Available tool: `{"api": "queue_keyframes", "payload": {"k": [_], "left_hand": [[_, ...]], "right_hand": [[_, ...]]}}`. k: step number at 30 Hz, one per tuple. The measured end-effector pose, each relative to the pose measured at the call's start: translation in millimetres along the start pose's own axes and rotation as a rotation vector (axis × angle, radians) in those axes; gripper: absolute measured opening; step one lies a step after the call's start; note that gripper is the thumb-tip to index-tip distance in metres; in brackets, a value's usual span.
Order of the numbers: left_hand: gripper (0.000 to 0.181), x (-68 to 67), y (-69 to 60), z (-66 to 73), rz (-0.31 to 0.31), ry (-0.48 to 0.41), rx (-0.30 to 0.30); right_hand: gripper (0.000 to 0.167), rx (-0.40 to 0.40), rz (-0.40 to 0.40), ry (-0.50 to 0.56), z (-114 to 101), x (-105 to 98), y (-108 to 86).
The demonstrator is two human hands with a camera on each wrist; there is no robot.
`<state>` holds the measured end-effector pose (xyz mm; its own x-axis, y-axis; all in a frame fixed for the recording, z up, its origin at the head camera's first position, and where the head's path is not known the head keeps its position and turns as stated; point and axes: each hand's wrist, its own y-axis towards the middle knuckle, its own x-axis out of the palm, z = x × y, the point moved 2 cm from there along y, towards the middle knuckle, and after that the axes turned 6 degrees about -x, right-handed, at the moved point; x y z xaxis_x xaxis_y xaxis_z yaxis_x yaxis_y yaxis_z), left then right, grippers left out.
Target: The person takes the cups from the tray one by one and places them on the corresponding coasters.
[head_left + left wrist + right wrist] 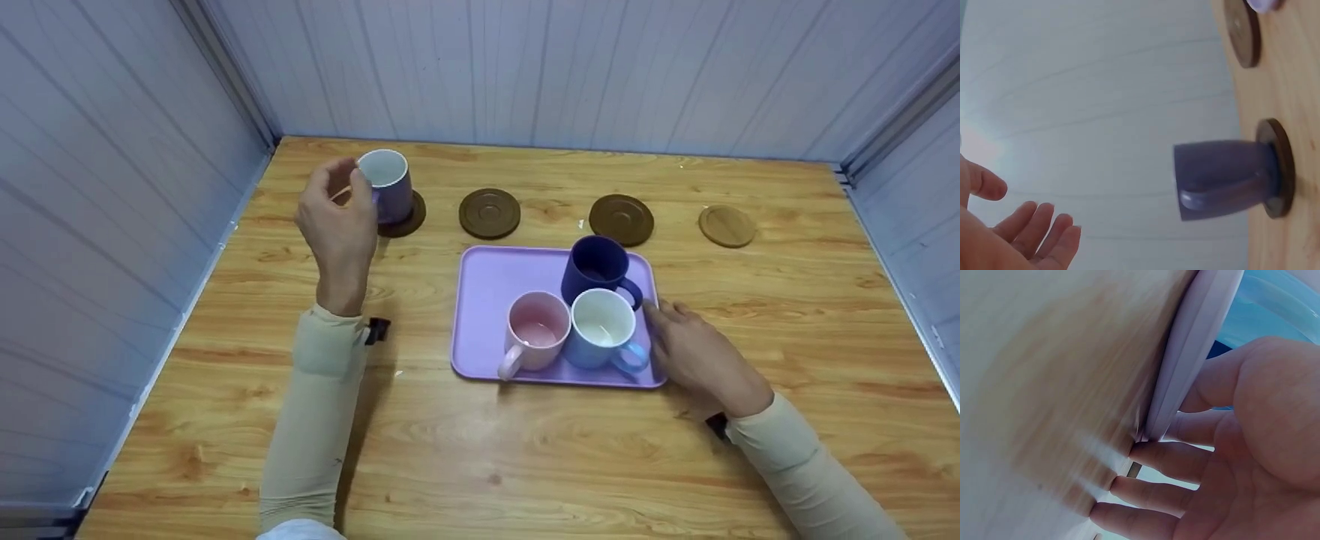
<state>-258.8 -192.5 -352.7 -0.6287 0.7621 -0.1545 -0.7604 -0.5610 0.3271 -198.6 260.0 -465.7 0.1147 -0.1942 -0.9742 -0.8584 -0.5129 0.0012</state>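
Release seemed in hand, left hand (339,225) spread clear of the far-left purple ceramic mug (396,199), right hand (701,356) straight-fingered at the rectangular lilac tray (501,274), withdrawal likely called for.

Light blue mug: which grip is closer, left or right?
Right. The right grip is at the purple tray's right edge, beside the light blue mug; the left grip is well to its upper left, near the purple mug.
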Motion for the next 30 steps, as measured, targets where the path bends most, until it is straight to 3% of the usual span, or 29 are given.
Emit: {"api": "queue_keyframes", "payload": {"k": [5,10,16,24,30], "left_hand": [[0.022,6.4,-24.7,18.4,-0.101,-0.032,0.04],[0.022,14.9,-54.0,21.4,-0.21,0.01,0.068],[0.023,18.5,-80.7,15.0,-0.321,0.023,0.064],[0.024,14.8,-124.5,-0.7,-0.463,0.132,0.144],[0.037,16.5,-154.8,-13.6,-0.613,0.152,0.099]], "right_hand": [[0.052,-0.004,-0.004,-0.002,1.0,-1.6,1.2],[0.053,-0.004,-0.009,-0.006,1.7,-4.5,2.2],[0.052,-0.008,0.001,-0.019,1.6,-5.3,2.7],[0.052,-0.008,-0.009,-0.011,1.6,-3.0,2.7],[0.051,-0.005,-0.007,-0.009,-0.6,-2.1,-0.5]]}}
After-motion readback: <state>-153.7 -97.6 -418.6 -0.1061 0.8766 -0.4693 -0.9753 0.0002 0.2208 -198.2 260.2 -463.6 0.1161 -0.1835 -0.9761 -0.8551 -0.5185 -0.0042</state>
